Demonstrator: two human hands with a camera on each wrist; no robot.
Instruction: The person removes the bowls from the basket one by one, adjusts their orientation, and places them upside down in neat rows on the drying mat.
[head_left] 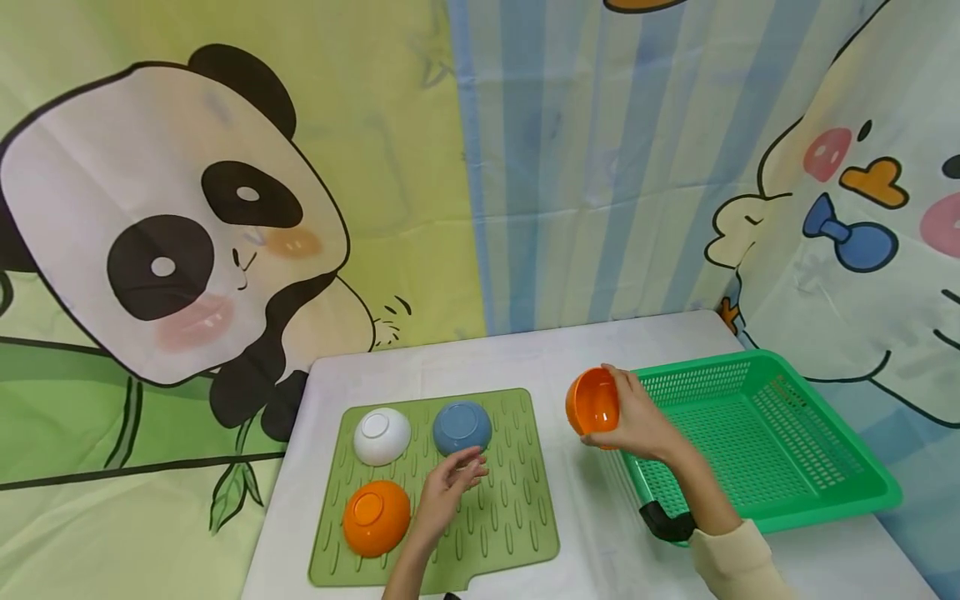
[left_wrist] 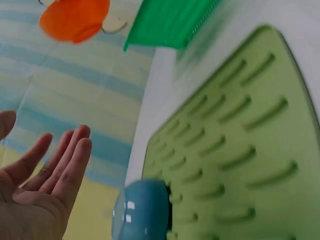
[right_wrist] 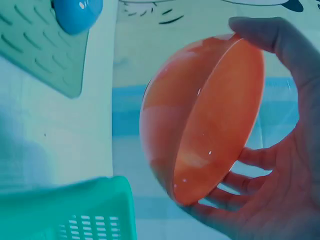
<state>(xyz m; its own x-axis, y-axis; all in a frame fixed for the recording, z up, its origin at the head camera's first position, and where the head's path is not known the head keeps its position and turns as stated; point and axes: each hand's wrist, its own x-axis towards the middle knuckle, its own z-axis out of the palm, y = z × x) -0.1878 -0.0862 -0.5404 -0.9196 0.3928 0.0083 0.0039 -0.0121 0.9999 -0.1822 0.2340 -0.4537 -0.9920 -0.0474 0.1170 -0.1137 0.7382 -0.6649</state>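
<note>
My right hand [head_left: 637, 421] holds an orange bowl [head_left: 592, 404] by its rim, above the table beside the basket. In the right wrist view the bowl [right_wrist: 205, 120] is tipped on its side, thumb at one edge and fingers at the opposite one. My left hand [head_left: 448, 492] hovers over the green drying mat [head_left: 510, 500] with its fingers loosely spread and nothing in them. Close ahead of those fingertips a blue bowl [head_left: 462, 427] lies upside down on the mat. A white bowl [head_left: 382, 436] and a larger orange bowl [head_left: 377, 518] also rest there, bottoms up.
A green plastic basket [head_left: 847, 500] with perforated walls stands at the table's right side, under my right forearm. White cloth covers the table [head_left: 585, 517]. Behind it hangs a curtain [head_left: 540, 208] printed with cartoon animals.
</note>
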